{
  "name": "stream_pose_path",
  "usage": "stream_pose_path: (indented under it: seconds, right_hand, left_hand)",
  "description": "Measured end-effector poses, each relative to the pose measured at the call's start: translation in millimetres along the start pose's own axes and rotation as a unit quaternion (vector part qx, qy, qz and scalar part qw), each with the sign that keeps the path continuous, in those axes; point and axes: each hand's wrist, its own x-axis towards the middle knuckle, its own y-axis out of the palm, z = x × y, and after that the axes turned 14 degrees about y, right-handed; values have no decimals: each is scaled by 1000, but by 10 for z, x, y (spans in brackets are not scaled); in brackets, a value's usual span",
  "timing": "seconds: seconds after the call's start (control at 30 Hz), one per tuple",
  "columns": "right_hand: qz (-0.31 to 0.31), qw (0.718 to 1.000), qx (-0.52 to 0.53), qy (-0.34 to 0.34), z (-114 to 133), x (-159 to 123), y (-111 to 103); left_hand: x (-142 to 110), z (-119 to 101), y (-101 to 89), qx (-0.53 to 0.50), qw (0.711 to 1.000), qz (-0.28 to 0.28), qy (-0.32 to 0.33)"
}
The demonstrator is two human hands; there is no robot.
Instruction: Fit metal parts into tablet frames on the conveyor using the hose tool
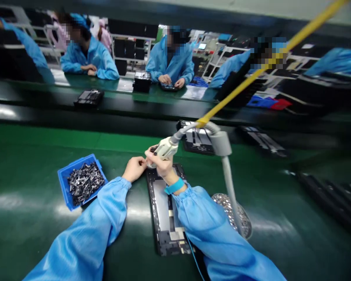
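Note:
My right hand (163, 168) is wrapped round a cream-coloured corded hand tool (167, 148), whose lower end is at the top end of an opened tablet (161, 207). The tablet lies on the green bench, its silvery inside and flat ribbon cables partly covered by my right forearm. My left hand (134, 168) rests by the tablet's top left corner, close to the tool's tip. Its fingers are pinched together, and whatever may be between them is too small to make out. Round my right wrist is a turquoise strap (174, 186), and a thin blue cord runs below that arm.
A blue bin (63, 191) of small dark and silvery parts stands left. A yellow cord (240, 88) and grey hose (228, 179) reach the tool. A round dish (245, 222) sits right. Another opened tablet (197, 142) lies ahead. Co-workers in blue sit across the line.

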Motion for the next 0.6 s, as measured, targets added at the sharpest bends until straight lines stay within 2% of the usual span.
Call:
stream_pose_path:
  seconds: [0.1,0.2,0.3,0.37,0.4,0.47,0.5,0.53,0.6]
  right_hand:
    - [8,999,37,-24,245,27,80]
    - [14,993,93,-66,622,-54,-16]
    - [14,990,103,-100,925,-270,-359]
    - [-9,990,88,-106,1025,-468,-672]
    - [-23,991,83,-106,1048,-574,-833]
    - [-58,990,80,-104,1063,-781,-1135]
    - [-80,988,80,-103,1065,-875,-1269]
    - [-103,986,79,-103,1066,-959,-1390]
    - [-143,981,75,-104,1067,-1095,-1590]
  left_hand:
    - [46,27,-42,31,999,4,18]
    - [65,-37,-113,81,996,0,29]
    - [-169,-218,-57,145,987,-37,64]
    - [-566,-329,135,184,973,-22,136]
    - [-824,-358,274,215,954,29,207]
    - [-1360,-354,591,280,887,162,330]
    - [-1585,-328,741,319,851,210,360]
    - [-1748,-296,867,360,824,233,371]
    - [-1831,-238,1001,432,788,242,365]
